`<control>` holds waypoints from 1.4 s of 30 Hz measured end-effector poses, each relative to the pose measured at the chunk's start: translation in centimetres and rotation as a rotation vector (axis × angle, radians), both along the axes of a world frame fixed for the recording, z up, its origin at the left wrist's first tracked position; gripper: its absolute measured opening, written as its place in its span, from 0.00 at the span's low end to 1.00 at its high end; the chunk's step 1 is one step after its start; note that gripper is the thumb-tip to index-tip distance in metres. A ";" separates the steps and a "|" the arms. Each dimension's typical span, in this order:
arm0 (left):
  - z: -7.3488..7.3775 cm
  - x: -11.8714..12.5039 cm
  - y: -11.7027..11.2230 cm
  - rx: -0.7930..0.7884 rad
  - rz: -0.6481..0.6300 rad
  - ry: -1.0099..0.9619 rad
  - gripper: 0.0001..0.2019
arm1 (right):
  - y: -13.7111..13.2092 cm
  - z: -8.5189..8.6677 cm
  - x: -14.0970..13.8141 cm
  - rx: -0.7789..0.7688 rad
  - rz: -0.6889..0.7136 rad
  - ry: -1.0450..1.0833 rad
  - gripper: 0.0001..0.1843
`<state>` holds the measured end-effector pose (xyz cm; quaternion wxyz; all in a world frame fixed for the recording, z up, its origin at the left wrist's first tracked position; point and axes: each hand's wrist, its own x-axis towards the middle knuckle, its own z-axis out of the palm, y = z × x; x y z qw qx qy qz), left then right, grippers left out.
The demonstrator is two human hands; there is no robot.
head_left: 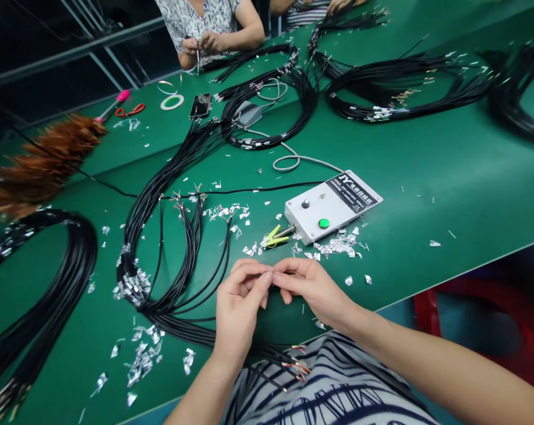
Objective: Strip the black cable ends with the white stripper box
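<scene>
While your left hand (238, 307) and right hand (313, 289) meet fingertip to fingertip over the near edge of the green table mat (426, 177), both pinch narrow on what looks like a fine wire end (272, 275); it's too small to be sure. Thumb and forefinger are closed on each side, other fingers curled loose. Looped black rubber-jacketed cables (178, 260) lie just left of your hands, with stripped coloured cable tips (299, 369) hanging at your lap. A white box with a green button (333, 205) sits just beyond your right hand, a yellow-green plastic clip (273, 237) at its near corner, and silver foil scraps (338, 245) lie scattered about. My read: the wire is light, limp and thin, and kinks or frays easily. Grip the jacket right behind the bare tip, not the strands. A brown feather duster (41, 159) lies far left; a co-worker's hands (202, 44) work across the table.
</scene>
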<state>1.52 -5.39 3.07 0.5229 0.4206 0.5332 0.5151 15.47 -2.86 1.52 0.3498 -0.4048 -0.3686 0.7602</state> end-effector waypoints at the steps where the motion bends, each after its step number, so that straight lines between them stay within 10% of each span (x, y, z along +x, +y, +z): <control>1: -0.2 0.1 -0.1 -0.003 0.032 -0.011 0.04 | 0.0 0.1 0.0 0.049 0.002 -0.036 0.17; 9: -0.6 1.1 -0.6 0.052 0.127 0.160 0.08 | 0.4 0.0 1.3 0.758 -0.027 -0.510 0.09; 22: -1.0 -1.1 0.4 0.248 -0.252 0.454 0.07 | 3.0 1.0 2.9 1.620 0.274 -0.928 0.19; 42: -1.9 -1.1 1.4 0.154 -0.086 0.441 0.07 | 3.9 0.8 3.2 1.610 0.141 -1.149 0.13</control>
